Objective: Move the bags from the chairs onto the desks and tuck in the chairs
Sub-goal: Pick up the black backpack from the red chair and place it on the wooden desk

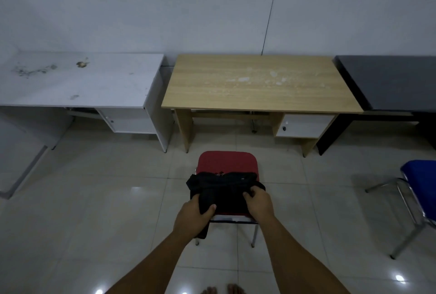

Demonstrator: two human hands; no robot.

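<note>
A black bag (225, 190) rests on the red chair (226, 161), which stands on the floor a short way in front of the wooden desk (257, 84). My left hand (193, 217) grips the bag's near left side and a strap. My right hand (258, 201) grips its near right edge. The chair's back is hidden under the bag and my hands. A blue chair (422, 185) stands at the right edge, in front of the dark grey desk (391, 81); no bag shows on the visible part of it.
A stained white desk (77, 79) stands left of the wooden one, all three desks against the white wall. The floor is glossy pale tile (94, 199). My bare toes (221, 290) show at the bottom edge.
</note>
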